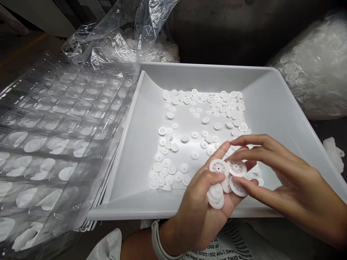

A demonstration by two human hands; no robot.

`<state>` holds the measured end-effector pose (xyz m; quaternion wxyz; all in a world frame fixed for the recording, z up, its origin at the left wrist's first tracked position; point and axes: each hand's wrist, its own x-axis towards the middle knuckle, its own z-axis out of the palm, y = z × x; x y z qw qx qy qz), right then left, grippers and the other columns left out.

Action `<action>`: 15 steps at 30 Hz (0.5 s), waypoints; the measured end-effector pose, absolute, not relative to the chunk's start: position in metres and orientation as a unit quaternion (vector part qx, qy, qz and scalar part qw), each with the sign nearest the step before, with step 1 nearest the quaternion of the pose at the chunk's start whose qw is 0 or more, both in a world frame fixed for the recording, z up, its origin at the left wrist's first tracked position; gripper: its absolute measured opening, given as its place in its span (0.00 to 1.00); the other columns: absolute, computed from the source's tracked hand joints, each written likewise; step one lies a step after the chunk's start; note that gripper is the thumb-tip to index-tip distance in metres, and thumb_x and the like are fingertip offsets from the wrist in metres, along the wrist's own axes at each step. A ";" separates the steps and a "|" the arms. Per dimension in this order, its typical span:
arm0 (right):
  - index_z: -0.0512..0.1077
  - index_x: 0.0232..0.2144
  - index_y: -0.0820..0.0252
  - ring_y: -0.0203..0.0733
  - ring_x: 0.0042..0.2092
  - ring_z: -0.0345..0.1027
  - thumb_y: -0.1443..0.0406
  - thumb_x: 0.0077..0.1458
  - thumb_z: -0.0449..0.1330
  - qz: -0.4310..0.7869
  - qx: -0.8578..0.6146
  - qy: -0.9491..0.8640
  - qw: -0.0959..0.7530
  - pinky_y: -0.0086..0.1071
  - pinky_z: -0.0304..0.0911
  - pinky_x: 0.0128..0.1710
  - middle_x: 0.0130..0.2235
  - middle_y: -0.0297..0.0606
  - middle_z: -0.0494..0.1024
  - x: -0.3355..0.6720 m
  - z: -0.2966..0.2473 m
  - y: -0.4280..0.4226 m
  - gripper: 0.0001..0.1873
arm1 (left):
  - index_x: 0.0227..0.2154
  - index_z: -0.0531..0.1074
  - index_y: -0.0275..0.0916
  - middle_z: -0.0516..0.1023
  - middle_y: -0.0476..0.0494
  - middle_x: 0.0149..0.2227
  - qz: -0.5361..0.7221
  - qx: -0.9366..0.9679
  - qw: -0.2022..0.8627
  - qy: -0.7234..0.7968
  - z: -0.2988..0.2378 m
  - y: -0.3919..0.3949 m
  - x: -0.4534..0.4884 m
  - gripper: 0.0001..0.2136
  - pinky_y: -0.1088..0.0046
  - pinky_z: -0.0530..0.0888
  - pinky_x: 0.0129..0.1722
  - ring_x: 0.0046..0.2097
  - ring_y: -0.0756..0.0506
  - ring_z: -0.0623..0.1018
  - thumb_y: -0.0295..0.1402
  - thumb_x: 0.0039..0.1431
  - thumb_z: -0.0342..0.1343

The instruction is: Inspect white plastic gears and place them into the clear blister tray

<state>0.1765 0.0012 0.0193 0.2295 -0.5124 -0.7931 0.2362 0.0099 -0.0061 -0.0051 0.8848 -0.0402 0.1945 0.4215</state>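
1. Far left: stacked sheets of clear blister trays; moulded pockets in rows; white patches in the pockets, could be glare, cannot tell.
2. Upper left of the frame: a slack clear plastic bag with white discs inside.
3. Centre: a white shallow tray with sloped walls; loose white plastic spoked discs scattered across its floor; they look light and stiff, thin enough to slide, spokes perhaps fragile; best taken by the rim.
4. Lower centre: left hand palm up and cupped over the tray's near edge, thumb pressed on a stack of discs; pale wristband at the wrist.
5. Right of it: right hand spread, fingertips on discs held in the left palm; no firm pinch visible.
6. Upper right of the frame: a full plastic bag of discs.
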 end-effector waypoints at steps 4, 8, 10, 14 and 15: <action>0.70 0.43 0.48 0.41 0.50 0.67 0.60 0.54 0.64 0.307 -0.515 -0.760 0.252 0.32 0.67 0.46 0.47 0.32 0.72 0.185 0.015 0.001 0.13 | 0.59 0.62 0.38 0.73 0.39 0.55 0.411 -0.020 0.888 0.205 -0.005 -0.009 0.009 0.24 0.59 0.66 0.59 0.60 0.39 0.69 0.24 0.60 0.48; 0.69 0.44 0.49 0.42 0.49 0.68 0.58 0.51 0.67 0.309 -0.550 -0.717 0.297 0.31 0.66 0.47 0.46 0.32 0.73 0.185 0.016 0.001 0.18 | 0.60 0.61 0.39 0.74 0.39 0.54 0.403 -0.018 0.894 0.197 -0.006 -0.008 0.010 0.24 0.59 0.65 0.61 0.59 0.40 0.70 0.24 0.60 0.49; 0.69 0.45 0.48 0.41 0.50 0.68 0.58 0.51 0.66 0.286 -0.562 -0.706 0.321 0.31 0.66 0.48 0.47 0.31 0.73 0.181 0.018 0.002 0.18 | 0.59 0.62 0.41 0.74 0.40 0.54 0.401 -0.011 0.897 0.184 -0.006 -0.007 0.010 0.23 0.58 0.63 0.61 0.60 0.41 0.69 0.24 0.61 0.48; 0.68 0.49 0.46 0.40 0.49 0.68 0.58 0.55 0.63 0.265 -0.557 -0.740 0.268 0.30 0.66 0.47 0.48 0.29 0.73 0.177 0.020 0.006 0.18 | 0.56 0.67 0.40 0.72 0.40 0.57 0.404 0.011 0.899 0.170 -0.006 -0.006 0.009 0.20 0.61 0.64 0.61 0.61 0.41 0.67 0.24 0.61 0.46; 0.67 0.50 0.46 0.40 0.50 0.68 0.58 0.56 0.62 0.266 -0.555 -0.743 0.262 0.30 0.66 0.47 0.48 0.29 0.73 0.178 0.019 0.006 0.19 | 0.56 0.67 0.39 0.71 0.40 0.57 0.403 0.013 0.899 0.170 -0.006 -0.006 0.009 0.20 0.62 0.64 0.61 0.61 0.41 0.67 0.24 0.61 0.46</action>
